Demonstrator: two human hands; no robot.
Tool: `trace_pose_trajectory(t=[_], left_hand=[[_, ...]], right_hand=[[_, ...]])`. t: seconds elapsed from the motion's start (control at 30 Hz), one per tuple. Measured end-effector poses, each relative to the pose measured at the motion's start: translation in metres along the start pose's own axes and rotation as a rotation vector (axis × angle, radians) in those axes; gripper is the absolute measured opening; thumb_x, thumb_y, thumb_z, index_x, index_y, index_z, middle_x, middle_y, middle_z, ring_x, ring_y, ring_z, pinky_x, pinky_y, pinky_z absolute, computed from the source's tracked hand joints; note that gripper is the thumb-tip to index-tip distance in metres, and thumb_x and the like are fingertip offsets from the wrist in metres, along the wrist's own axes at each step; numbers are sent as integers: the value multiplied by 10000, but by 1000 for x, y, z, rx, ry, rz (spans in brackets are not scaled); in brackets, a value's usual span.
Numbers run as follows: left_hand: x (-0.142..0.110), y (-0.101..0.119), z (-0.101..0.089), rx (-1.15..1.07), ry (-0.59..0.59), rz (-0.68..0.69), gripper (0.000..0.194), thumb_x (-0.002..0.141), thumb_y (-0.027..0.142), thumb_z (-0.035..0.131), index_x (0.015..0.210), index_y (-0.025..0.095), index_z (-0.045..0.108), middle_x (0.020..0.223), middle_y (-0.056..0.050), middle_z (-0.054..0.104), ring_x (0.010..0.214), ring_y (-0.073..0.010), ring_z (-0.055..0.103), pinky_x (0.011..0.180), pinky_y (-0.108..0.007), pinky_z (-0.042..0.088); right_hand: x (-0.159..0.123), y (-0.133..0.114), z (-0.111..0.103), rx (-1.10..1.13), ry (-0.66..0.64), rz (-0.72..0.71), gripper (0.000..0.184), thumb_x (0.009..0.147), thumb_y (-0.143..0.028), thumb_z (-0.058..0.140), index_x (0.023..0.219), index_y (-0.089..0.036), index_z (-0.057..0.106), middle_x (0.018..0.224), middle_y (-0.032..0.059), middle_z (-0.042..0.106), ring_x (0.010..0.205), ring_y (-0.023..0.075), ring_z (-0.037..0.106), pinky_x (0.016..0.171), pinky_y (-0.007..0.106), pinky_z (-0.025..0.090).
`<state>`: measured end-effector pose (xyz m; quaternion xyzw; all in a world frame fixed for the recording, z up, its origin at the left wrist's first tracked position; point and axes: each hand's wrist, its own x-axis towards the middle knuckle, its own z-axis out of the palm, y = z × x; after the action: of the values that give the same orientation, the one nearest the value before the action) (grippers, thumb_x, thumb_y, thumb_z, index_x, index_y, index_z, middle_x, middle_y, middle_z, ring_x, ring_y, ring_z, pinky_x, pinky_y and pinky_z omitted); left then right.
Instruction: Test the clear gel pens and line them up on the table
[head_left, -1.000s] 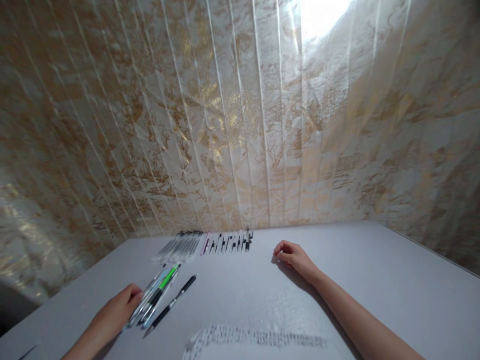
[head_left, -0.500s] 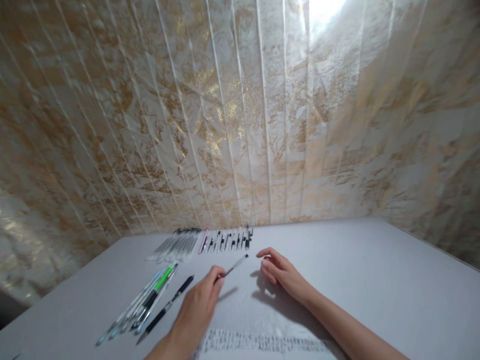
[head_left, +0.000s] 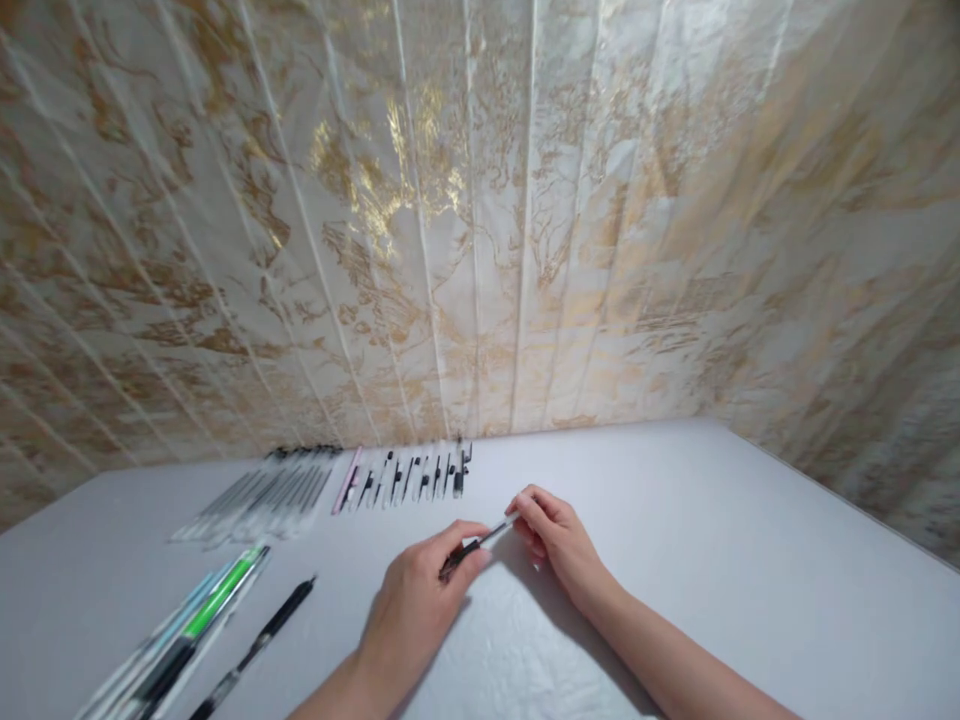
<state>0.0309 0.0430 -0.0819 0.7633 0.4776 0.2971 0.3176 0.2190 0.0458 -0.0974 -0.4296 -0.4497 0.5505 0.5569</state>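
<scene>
Above the middle of the white table [head_left: 675,520], a slim pen [head_left: 495,530] with a dark lower part and a pale barrel is held between both hands. My left hand [head_left: 424,580] is closed round its dark part, thumb and fingers pinching it. At the pale upper end, the fingertips of my right hand [head_left: 555,530] are pinched together on the pen. Its far tip is hidden by those fingers. Left of my left hand lies a black pen [head_left: 262,640], touched by neither hand.
Farther left is a bundle of pens with a green one [head_left: 225,590]. Along the back lie a row of clear pen barrels [head_left: 262,500], a pink stick [head_left: 347,480] and several small pen parts [head_left: 412,480]. A patterned wall covering [head_left: 480,250] rises behind.
My right hand has come in to the left and taken hold of the pen's upper end. My left hand still grips the other part. The view has turned to the right.
</scene>
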Motion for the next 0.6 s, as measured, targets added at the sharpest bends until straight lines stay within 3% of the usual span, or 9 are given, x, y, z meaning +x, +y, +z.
trace_pose_trajectory(t=[0.1,0.2,0.37,0.5,0.6], left_hand=[[3,-7,-3,12,41,-57,297,794,390,601,1072,288,609,821,23,656,714,-174,602,638,-246,406],[6,-9,-8,39,81,-46,129,827,364,558,883,255,596,800,26,641,687,-163,578,628,-246,384],[4,-8,-13,105,115,53,139,854,337,547,759,237,567,772,36,603,643,-140,535,612,-234,350],[2,-8,-14,137,103,104,305,931,397,430,715,230,567,767,21,572,657,-142,548,652,-234,363],[4,-9,-14,123,91,120,357,948,406,389,695,227,567,747,13,560,656,-144,548,660,-232,367]], right_hand=[[4,0,-5,23,115,12,390,722,-561,682,750,-191,562,467,-110,313,389,48,199,366,186,164],[5,1,-8,47,162,9,381,714,-550,693,742,-194,562,468,-109,312,395,48,187,367,185,149],[3,2,-8,9,143,7,383,736,-565,668,771,-197,571,460,-103,330,386,44,182,364,187,147],[2,-5,-10,-60,131,9,426,718,-591,670,885,-209,579,467,-117,271,398,50,151,371,188,93],[2,-13,-15,-74,41,-16,443,720,-561,682,992,-230,570,533,-100,323,426,65,225,389,191,168]])
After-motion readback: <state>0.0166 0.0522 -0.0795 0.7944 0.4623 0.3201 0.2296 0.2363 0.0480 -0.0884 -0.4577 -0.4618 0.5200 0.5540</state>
